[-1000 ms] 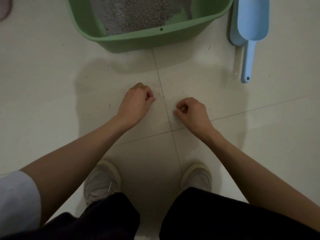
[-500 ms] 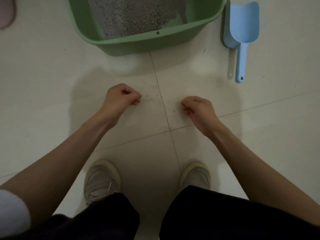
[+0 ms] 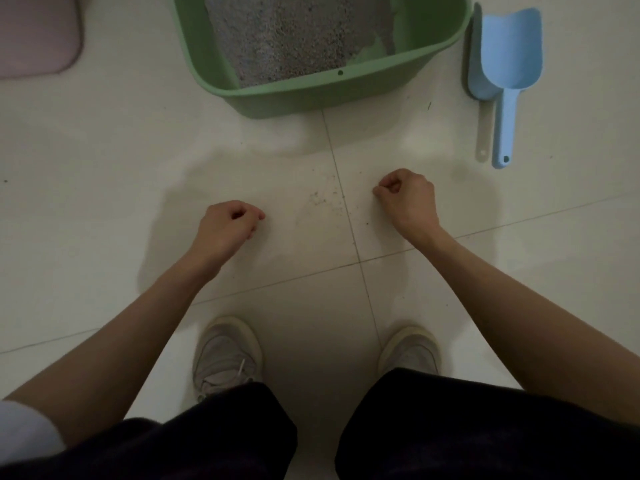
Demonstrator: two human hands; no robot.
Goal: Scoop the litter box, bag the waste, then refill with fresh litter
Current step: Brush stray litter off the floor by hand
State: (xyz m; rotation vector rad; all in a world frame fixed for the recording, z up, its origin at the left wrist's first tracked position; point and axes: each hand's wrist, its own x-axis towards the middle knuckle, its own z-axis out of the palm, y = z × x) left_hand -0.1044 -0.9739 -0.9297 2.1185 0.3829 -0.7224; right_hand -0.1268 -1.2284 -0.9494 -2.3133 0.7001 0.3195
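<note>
A green litter box (image 3: 322, 93) stands on the tiled floor at the top of the head view, part filled with grey litter (image 3: 294, 32); a bare patch of its bottom shows at the right. A light blue scoop (image 3: 507, 64) lies on the floor to its right, handle toward me. Below the box, a few litter grains (image 3: 323, 199) are scattered near a tile joint. My left hand (image 3: 227, 225) hovers left of them with fingers curled, holding nothing visible. My right hand (image 3: 407, 197) is right of the grains, fingers curled the same way.
A pink mat (image 3: 38, 36) lies at the top left. My two grey shoes (image 3: 225, 355) stand on the cream tiles below the hands, with dark trouser knees at the bottom edge.
Both hands have moved apart from near the tile joint, the left going left and down, the right going right. The view has shifted so the box and scoop sit lower in frame.
</note>
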